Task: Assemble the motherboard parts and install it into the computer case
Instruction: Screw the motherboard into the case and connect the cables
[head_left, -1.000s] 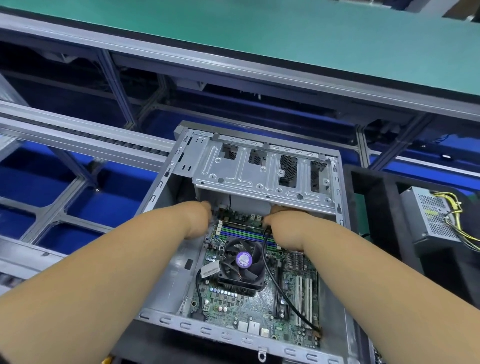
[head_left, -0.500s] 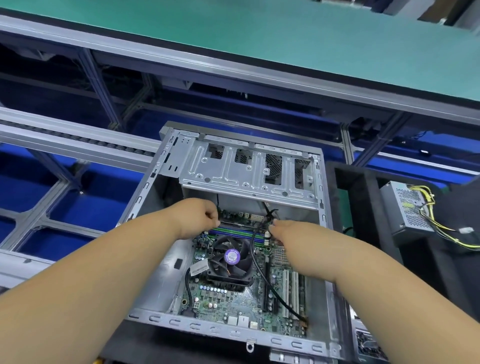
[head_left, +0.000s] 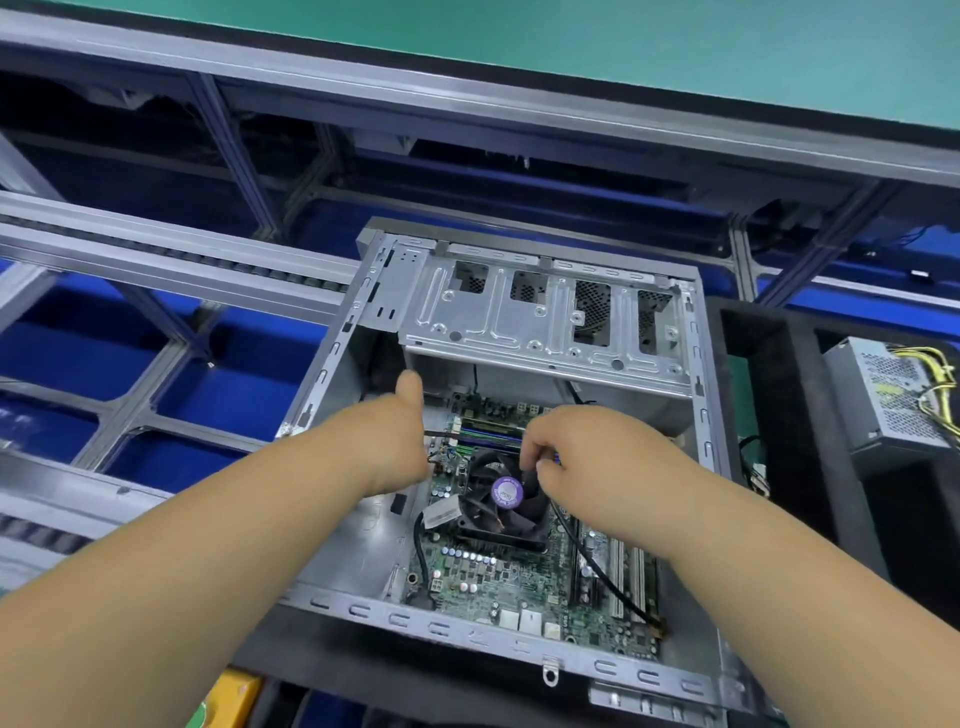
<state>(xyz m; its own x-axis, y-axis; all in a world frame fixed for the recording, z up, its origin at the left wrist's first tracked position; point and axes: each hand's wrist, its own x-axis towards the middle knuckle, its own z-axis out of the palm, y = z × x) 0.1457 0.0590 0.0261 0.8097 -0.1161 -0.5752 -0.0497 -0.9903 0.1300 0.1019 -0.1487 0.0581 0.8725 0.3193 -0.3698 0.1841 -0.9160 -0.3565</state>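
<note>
The green motherboard (head_left: 498, 577) lies inside the open grey computer case (head_left: 467, 626). Its black cooler fan (head_left: 506, 493) with a purple label sits in the middle. My right hand (head_left: 576, 457) hovers over the fan's upper right and pinches a black cable (head_left: 610, 584) that runs down to the board's lower right corner. My left hand (head_left: 395, 441) is at the board's upper left edge with its thumb sticking up. Its fingers are hidden behind the hand. RAM sticks (head_left: 488, 434) show between the two hands.
The case's metal drive cage (head_left: 519, 322) overhangs the far end of the board. A grey power supply (head_left: 893, 400) with yellow wires sits in black foam (head_left: 779, 415) at the right. Conveyor rails (head_left: 171, 260) run at the left, and a green bench top (head_left: 571, 47) lies beyond.
Both hands have drawn back from under the drive cage toward me. My right hand now pinches the cable over the fan, and my left thumb has lifted.
</note>
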